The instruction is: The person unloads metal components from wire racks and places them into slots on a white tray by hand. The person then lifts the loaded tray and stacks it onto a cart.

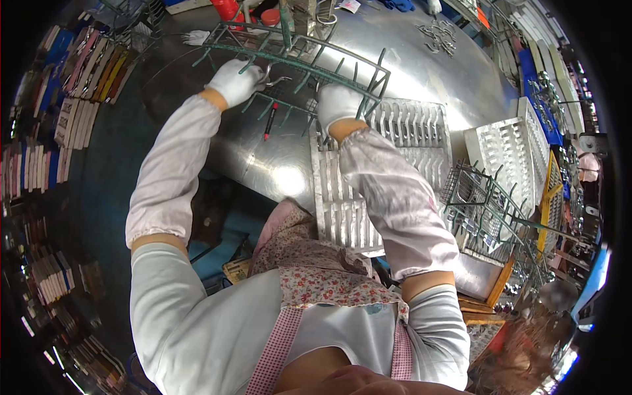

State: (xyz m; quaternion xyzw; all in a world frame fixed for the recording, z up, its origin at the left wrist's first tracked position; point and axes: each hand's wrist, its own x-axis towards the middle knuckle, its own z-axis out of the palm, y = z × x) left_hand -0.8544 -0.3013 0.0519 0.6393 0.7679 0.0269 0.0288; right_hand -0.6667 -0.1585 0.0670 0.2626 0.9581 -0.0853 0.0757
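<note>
My left hand (236, 83), in a white glove, is closed at the near left side of a green wire rack (299, 64) with many prongs. At its fingertips is a shiny curved metal piece (279, 80), touching or close to the rack's prongs. My right hand (334, 105), also gloved in white, reaches under the rack's near right part, and its fingers are hidden there. Beside and below that hand lies a pale slotted tray (315, 191), with shiny slim metal pieces (408, 124) in its far row. A red and black marker (270, 122) lies between my hands.
Loose metal pieces (437, 37) lie on the steel table (263, 168) at the far right. More slotted trays (503, 148) and a green wire basket (471, 184) stand at right. A white glove (195, 37) lies at far left, near red containers (227, 10).
</note>
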